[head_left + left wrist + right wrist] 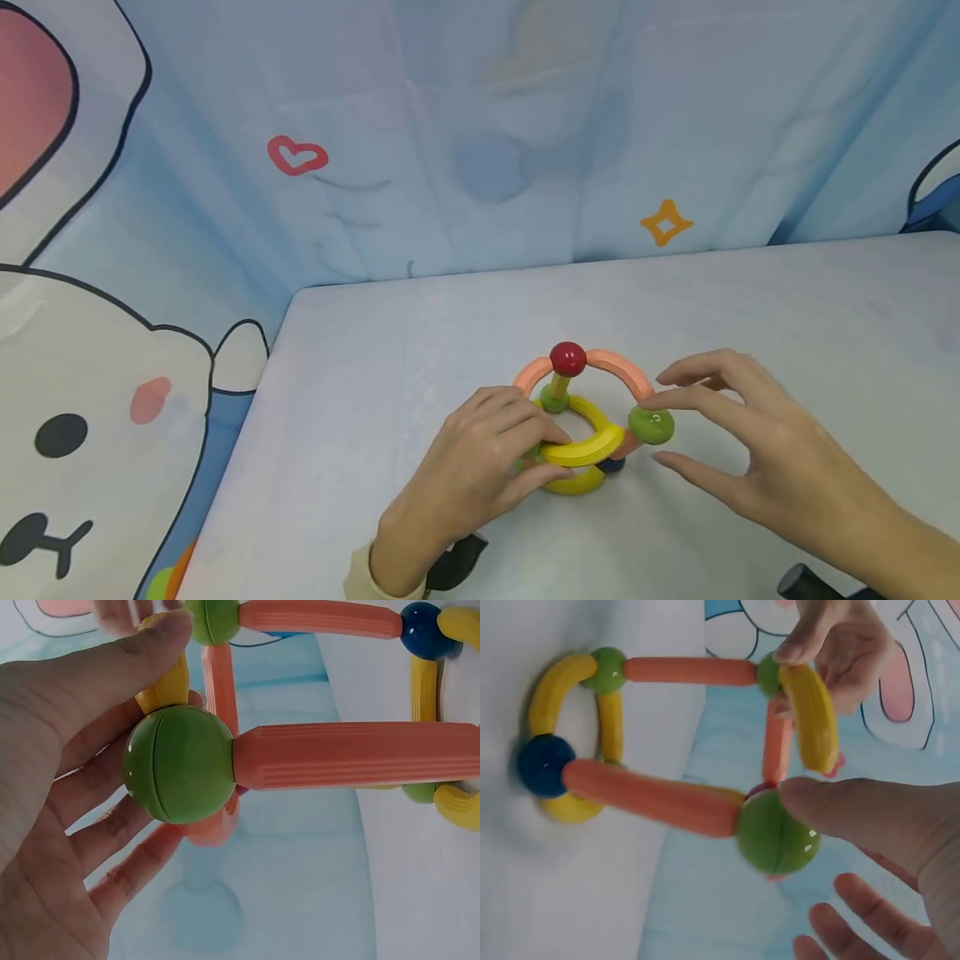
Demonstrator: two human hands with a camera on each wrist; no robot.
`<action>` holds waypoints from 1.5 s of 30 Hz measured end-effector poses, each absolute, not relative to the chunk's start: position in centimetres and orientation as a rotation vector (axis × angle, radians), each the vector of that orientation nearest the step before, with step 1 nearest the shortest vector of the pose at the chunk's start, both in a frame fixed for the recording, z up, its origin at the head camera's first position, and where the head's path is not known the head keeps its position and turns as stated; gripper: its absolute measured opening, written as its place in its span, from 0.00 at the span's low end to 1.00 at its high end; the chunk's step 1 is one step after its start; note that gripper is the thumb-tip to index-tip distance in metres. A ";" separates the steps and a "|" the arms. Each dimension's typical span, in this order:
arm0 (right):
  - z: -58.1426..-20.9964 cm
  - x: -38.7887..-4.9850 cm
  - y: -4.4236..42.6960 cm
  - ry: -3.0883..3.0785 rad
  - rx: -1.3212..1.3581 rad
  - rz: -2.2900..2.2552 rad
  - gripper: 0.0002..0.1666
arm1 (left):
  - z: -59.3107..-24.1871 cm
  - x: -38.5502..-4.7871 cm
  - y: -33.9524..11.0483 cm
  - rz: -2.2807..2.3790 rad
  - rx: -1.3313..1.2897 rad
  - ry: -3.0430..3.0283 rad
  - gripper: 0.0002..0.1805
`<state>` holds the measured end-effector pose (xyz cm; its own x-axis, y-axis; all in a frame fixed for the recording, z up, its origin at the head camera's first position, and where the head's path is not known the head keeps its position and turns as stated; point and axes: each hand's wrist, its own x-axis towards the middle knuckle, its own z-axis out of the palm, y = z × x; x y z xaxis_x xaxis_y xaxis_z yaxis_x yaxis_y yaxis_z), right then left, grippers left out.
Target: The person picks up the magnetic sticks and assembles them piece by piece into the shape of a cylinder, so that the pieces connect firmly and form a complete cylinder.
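Observation:
A toy frame of ribbed sticks and smooth balls stands on the table. My left hand (pixel 487 454) pinches a curved yellow stick (pixel 581 452) between thumb and fingers, where it meets a green ball (pixel 180 765). The stick's other end points freely toward my right hand (pixel 757 433). That hand is spread around the right green ball (pixel 654 426); a fingertip appears to touch it, while the thumb stands apart. Curved salmon sticks (pixel 621 371) join a red ball (pixel 567 359) at the top back. Straight salmon sticks (pixel 652 799) run down to a yellow base with a blue ball (pixel 546 765).
A white-covered table (pixel 390 350) lies under the toy. Behind it hangs a blue cloth (pixel 465 167) with cartoon prints. A dark object (pixel 806 583) shows at the lower right, by the right forearm.

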<state>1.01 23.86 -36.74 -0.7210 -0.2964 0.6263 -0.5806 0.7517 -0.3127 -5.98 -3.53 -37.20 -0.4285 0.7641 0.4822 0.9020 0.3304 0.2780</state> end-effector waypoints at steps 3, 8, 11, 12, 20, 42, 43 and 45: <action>-37.6 1.1 24.4 -2.416 0.630 0.720 0.37 | -37.1 -5.9 -3.5 -0.739 -1.511 -2.343 0.13; -38.9 1.0 24.2 -2.446 0.588 0.817 0.35 | -37.1 -5.7 -3.4 -0.700 -1.526 -2.345 0.13; -39.3 1.0 24.0 -2.442 0.556 0.851 0.34 | -37.2 -5.6 -3.3 -0.685 -1.531 -2.337 0.13; -39.3 1.0 23.9 -2.440 0.551 0.855 0.34 | -37.3 -5.6 -3.3 -0.682 -1.531 -2.335 0.13; -39.5 1.1 23.6 -2.404 0.545 0.891 0.34 | -37.4 -5.4 -3.0 -0.663 -1.521 -2.333 0.14; -39.9 0.9 23.1 -2.370 0.567 0.846 0.36 | -37.8 -5.4 -2.7 -0.713 -1.495 -2.331 0.13; -40.0 1.0 23.1 -2.366 0.568 0.849 0.36 | -37.8 -5.4 -2.7 -0.705 -1.501 -2.320 0.13; -40.1 1.0 23.1 -2.364 0.575 0.862 0.36 | -38.0 -5.5 -2.7 -0.694 -1.515 -2.295 0.14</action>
<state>1.04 23.08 -40.13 -0.7555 -0.1989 0.6242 -0.5542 0.7022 -0.4469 -5.46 -2.74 -38.00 -0.3967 0.7708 0.4985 0.9179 0.3258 0.2265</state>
